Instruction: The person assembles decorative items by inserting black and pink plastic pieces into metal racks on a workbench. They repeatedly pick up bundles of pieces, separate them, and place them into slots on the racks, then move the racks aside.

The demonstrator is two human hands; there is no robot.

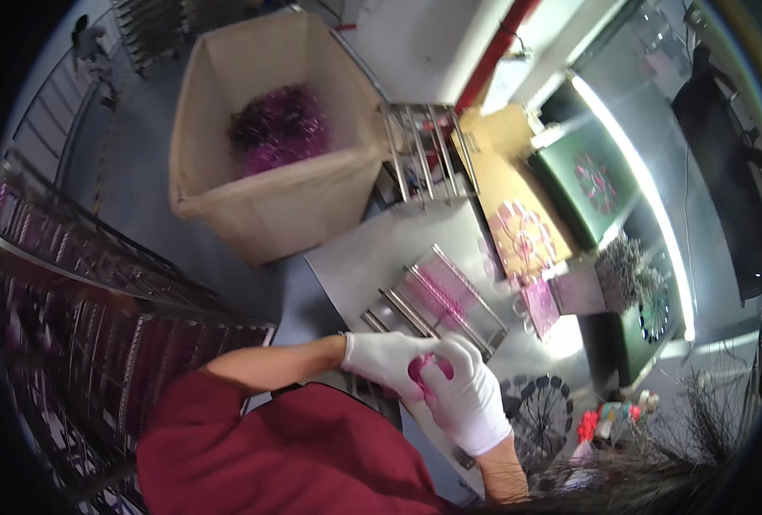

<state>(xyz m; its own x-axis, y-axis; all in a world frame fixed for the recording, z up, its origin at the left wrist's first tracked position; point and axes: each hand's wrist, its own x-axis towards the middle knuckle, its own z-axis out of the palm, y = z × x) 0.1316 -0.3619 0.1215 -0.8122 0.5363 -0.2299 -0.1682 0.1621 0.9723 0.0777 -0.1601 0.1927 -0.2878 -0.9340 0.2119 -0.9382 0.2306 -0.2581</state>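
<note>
We hold a small pink piece between our two hands, both in white gloves. The left hand is curled around it from the left side, and the right hand closes over it from the right and from below, so the fingers of both are pressed together on the piece and only a little of its pink colour shows in the gap between them. Just beyond the grip, on the grey metal table, lies a clear tray with rows of pink pieces, and beside it, to the left, some metal bars. To the right of the grip and a bit lower we see a round black wire form with spokes. Far beyond the hands stands a big beige box with a heap of purple tinsel inside. To the left of the grip, well apart, there are wire racks loaded with pink things.
</note>
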